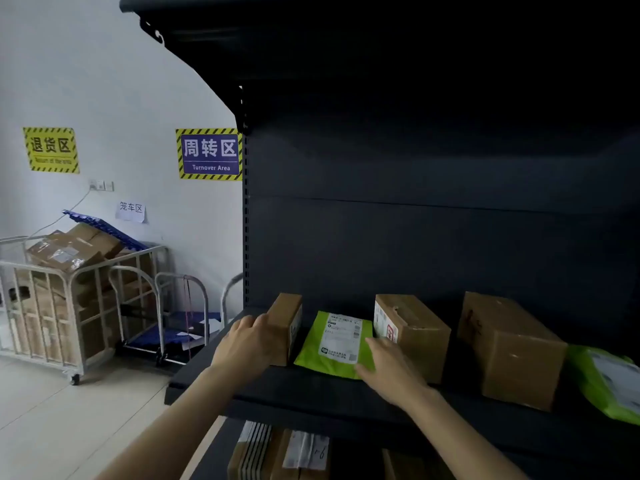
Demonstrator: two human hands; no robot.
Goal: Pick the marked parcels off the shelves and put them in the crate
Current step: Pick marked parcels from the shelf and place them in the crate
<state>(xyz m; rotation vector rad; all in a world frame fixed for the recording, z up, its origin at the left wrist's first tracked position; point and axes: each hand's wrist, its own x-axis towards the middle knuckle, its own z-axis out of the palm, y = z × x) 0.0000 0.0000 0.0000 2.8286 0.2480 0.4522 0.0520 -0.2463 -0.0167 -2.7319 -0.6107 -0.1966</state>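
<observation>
Progress was judged early: no crate was in view, and five parcels stood on the shelf [294,388]. From left to right these were a small box [287,325], a green mailer [332,344] lying flat, a middle box [414,336], a large box [510,351] and a second mailer [611,384] at the right edge. More parcels [277,452] sat on the shelf below. Which parcels carried the mark could not be told, as the labels were too small to read.

Of the hands, the left hand [247,344] was cupped against the small box's left face, fingers bent toward its top edge; whether a grip had closed could not be told. The right hand [389,370] lay on the near right corner of the green mailer, fingers fairly straight, just beside the middle box, holding nothing. Neither parcel appeared lifted off the shelf. Picking, carrying and placing in the crate were all judged outstanding. A cage cart [69,292] of cartons stood at the left, well apart from the shelf.
</observation>
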